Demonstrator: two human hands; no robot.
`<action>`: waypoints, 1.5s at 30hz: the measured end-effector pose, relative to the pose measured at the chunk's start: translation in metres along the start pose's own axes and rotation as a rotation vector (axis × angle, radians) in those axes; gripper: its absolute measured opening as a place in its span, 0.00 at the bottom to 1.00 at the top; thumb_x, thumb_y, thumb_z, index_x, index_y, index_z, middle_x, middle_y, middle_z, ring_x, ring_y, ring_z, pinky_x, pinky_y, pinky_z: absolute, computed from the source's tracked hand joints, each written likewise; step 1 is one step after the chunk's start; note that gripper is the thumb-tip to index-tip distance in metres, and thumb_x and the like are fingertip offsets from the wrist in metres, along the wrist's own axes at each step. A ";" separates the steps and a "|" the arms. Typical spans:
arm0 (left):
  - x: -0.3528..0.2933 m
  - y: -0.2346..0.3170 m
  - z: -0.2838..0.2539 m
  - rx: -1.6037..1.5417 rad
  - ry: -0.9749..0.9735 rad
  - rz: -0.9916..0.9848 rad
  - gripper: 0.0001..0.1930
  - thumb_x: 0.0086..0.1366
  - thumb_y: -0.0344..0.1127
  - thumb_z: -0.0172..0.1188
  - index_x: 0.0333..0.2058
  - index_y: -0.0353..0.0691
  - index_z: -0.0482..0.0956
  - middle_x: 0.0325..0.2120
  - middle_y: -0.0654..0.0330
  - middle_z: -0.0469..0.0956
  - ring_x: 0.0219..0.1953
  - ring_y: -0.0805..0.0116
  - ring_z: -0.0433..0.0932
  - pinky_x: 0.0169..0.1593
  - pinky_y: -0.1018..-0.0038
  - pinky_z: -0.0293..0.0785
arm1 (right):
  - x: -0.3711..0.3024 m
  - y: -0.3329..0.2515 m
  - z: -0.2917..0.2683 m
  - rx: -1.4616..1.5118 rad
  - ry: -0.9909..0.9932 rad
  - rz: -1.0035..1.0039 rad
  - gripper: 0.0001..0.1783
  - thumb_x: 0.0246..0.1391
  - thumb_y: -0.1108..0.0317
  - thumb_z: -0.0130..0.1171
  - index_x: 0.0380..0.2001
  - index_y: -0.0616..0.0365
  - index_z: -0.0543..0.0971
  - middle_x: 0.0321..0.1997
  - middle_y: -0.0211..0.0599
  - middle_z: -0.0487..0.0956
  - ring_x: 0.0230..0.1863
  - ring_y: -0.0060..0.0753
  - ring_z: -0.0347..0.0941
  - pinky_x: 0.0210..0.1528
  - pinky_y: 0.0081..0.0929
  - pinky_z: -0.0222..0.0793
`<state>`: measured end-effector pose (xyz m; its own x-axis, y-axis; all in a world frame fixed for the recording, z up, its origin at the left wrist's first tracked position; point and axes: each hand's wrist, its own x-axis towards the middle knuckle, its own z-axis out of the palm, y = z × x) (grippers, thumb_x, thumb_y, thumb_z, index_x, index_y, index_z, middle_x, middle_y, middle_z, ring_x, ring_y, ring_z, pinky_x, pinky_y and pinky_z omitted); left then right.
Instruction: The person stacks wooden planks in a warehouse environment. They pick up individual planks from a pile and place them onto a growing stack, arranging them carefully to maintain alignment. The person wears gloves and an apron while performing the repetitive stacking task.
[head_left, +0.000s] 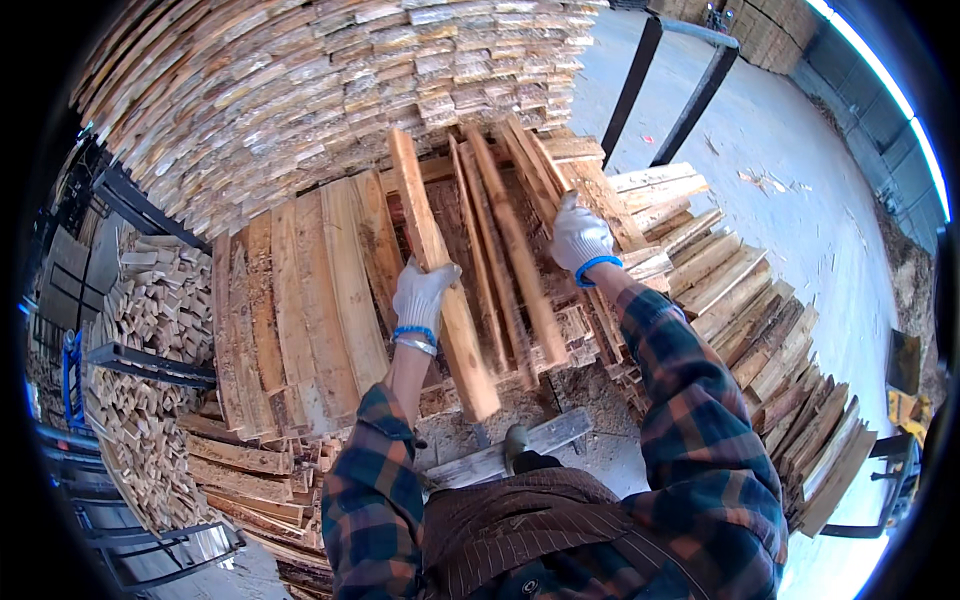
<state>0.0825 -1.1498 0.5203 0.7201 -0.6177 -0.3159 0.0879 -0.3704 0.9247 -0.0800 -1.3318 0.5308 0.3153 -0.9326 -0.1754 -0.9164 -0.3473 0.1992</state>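
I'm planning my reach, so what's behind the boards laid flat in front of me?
Behind the flat boards rises a tall stack of wood pieces. The boards cover its foot, so its base can't be seen.

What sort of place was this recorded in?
Probably a sawmill or timber yard: a tall stack of boards rises beyond the work area, short wood pieces lie heaped at the left, and the person's gloved left hand grips a long plank.

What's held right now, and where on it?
Left hand: a long wooden plank, gripped near its middle. Right hand: at the boards; cannot tell if it grips one.
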 end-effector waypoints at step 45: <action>-0.011 -0.061 0.017 1.461 0.132 0.383 0.52 0.51 0.67 0.63 0.67 0.40 0.56 0.60 0.35 0.61 0.61 0.33 0.63 0.58 0.41 0.65 | 0.078 0.120 0.051 0.362 0.181 -0.299 0.37 0.49 0.60 0.64 0.64 0.49 0.67 0.50 0.48 0.79 0.49 0.45 0.77 0.48 0.36 0.73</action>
<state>0.0575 -1.1317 0.4636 0.6024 -0.7980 -0.0186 -0.7954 -0.5983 -0.0965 -0.1783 -1.4415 0.4923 0.5858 -0.8104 0.0025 -0.7958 -0.5759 -0.1872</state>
